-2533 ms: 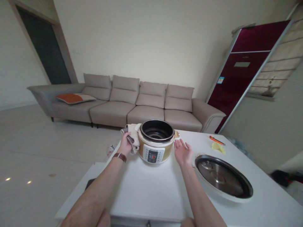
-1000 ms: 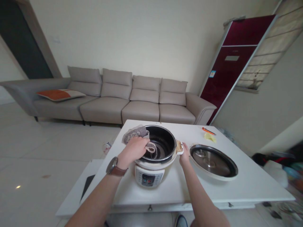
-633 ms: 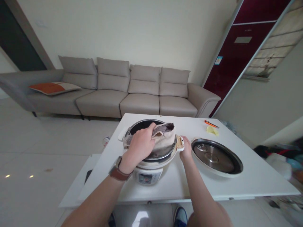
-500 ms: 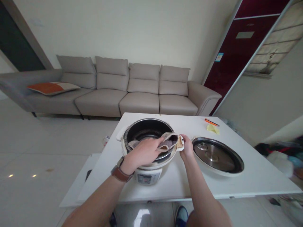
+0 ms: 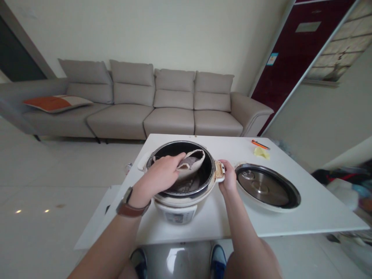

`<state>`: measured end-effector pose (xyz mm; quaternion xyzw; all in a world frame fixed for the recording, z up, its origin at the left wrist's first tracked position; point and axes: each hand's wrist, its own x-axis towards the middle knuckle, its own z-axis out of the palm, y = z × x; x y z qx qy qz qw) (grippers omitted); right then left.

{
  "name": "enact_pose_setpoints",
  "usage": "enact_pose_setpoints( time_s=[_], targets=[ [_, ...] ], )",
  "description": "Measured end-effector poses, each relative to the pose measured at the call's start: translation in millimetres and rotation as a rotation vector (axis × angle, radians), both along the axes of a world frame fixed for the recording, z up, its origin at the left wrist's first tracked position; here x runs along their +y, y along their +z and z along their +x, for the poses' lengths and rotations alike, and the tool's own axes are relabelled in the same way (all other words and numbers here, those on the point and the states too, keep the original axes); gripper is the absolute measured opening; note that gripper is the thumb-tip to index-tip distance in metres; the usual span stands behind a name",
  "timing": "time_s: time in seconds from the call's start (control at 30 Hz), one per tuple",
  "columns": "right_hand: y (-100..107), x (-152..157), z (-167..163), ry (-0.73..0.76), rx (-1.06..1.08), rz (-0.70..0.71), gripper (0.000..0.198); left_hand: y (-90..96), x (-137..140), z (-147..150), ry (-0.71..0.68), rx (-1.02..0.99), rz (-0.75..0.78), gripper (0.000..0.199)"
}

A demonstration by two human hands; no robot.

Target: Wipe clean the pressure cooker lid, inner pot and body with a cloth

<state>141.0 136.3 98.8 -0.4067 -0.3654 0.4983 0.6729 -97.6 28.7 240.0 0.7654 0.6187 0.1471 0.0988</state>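
A white pressure cooker [image 5: 177,207] with a dark inner pot [image 5: 200,182] stands uncovered on the white table [image 5: 223,221]. My left hand [image 5: 164,174], with a brown-strapped watch at the wrist, is closed on a folded cloth [image 5: 190,164] inside the pot's mouth. The cloth is pale outside and greyish in its fold. My right hand [image 5: 228,176] is wrapped round the cooker's stained side handle [image 5: 219,171]; some of its fingers are hidden beneath. To the right, the round lid [image 5: 261,188] lies with its metal inside facing up.
An orange cutter or pen [image 5: 260,145] and a yellow scrap [image 5: 262,153] lie at the table's back right. Behind the table runs a long grey sofa [image 5: 171,120] with an orange and white cushion [image 5: 58,103]. My shoes [image 5: 217,259] show below the front edge.
My left hand has moved left with the cloth, from the pot's right rim toward its middle. My right hand keeps its hold on the handle. The view has shifted slightly.
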Motion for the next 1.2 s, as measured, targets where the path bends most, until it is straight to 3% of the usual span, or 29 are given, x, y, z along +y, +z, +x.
enact_pose_setpoints(
  time_s=[0.2,0.33,0.47,0.57,0.7,0.83,0.93,1.1,1.2],
  targets=[
    [-1,-4,-1,-0.017,0.014,-0.012,0.018,-6.4,-5,34,-0.291,-0.058,-0.096,0.041],
    [-1,-6,-2,-0.005,0.014,-0.007,0.019,-4.1,-5,28,-0.372,-0.101,-0.184,0.035],
    [1,-8,-4,-0.003,0.072,-0.027,0.016,-5.6,-6,-2,-0.279,-0.053,-0.261,0.043],
    [3,-10,-6,-0.020,0.087,-0.022,0.016,-2.4,-9,-15,-0.122,-0.034,-0.116,0.049],
    [3,-13,-8,-0.038,0.101,-0.016,0.016,1.0,-11,2,0.030,-0.040,0.090,0.060],
    [4,-15,-9,-0.046,0.114,-0.019,0.015,-6.8,-13,31,-0.157,-0.080,0.005,0.055],
    [4,-15,-10,-0.050,0.147,-0.029,0.014,-11.8,-13,29,-0.293,-0.095,-0.129,0.047],
    [1,-13,-9,-0.038,0.121,-0.010,0.016,-10.3,-8,-14,-0.256,-0.073,-0.301,0.050],
    [-1,-12,-8,-0.027,0.109,-0.009,0.017,-5.9,-6,-28,-0.151,-0.066,-0.212,0.055]
  ],
)
